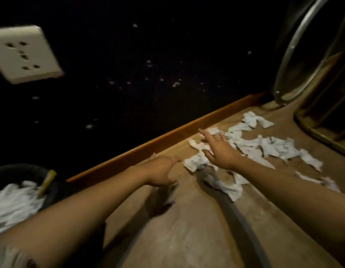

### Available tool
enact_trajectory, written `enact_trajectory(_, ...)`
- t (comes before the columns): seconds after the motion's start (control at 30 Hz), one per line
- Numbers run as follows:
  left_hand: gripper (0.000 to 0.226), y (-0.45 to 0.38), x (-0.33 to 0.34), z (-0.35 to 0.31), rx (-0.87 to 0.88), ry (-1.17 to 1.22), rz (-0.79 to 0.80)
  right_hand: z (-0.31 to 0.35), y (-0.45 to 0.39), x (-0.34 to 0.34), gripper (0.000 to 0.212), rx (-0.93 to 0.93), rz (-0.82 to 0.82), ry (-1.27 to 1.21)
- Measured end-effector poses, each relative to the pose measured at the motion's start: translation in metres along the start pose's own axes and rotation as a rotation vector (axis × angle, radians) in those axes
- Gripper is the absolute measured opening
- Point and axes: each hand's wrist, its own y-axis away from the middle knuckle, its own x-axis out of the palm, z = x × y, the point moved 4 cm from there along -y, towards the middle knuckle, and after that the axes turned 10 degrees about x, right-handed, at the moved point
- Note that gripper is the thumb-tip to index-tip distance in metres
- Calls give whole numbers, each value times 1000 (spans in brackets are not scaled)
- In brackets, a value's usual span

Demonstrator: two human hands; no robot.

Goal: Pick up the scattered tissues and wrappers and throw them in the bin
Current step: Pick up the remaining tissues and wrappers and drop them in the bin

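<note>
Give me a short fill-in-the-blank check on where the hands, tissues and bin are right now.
1. The right hand reaches over the scattered ____ on the floor.
2. The bin sits at the ____ edge of the view.
3. The left hand holds ____.

Missing words: tissues; left; nothing

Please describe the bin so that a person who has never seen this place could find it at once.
Start at the white wall socket on the dark wall, upper left, and look straight down to the lower left corner. There stands the bin, dark and round, below the wooden table edge. Unlike the loose tissues on the table, its white paper is piled inside, with a yellow wrapper sticking up.
</note>
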Motion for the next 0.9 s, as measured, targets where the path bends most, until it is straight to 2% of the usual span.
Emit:
enact_trajectory(0.1, 75, -46, 19, -22, -16, -1, 140, -68, 31, 22, 67, 134, 98, -23)
enact_trajectory(0.17, 76, -80, 33, -28, -78, 15, 205, -108, 49, 40, 63, 193, 151, 47)
enact_trajectory(0.27, 80, -128, 59, -30, -182, 101, 242, -156, 67, 63, 72, 313, 219, 172)
enact_trajectory(0.43, 108, -183, 88, -41, -322, 257, 69, -215, 74, 78, 75, 498, 209, 111)
enact_trajectory(0.57, 130, -212, 107, -42, -369, 412, -5, -239, 64, 91, 93, 555, 148, -28)
enact_trajectory(0.63, 133, -220, 116, -43, -425, 556, -88, -242, 57, 100, 98, 594, 138, -84)
enact_trajectory(0.73, 132, -227, 134, -49, -411, 640, -146, -238, 45, 109, 99, 501, 127, -27)
enact_trajectory(0.9, 121, -215, 155, -63, -272, 426, -188, -227, 38, 123, 91, 273, 182, 51)
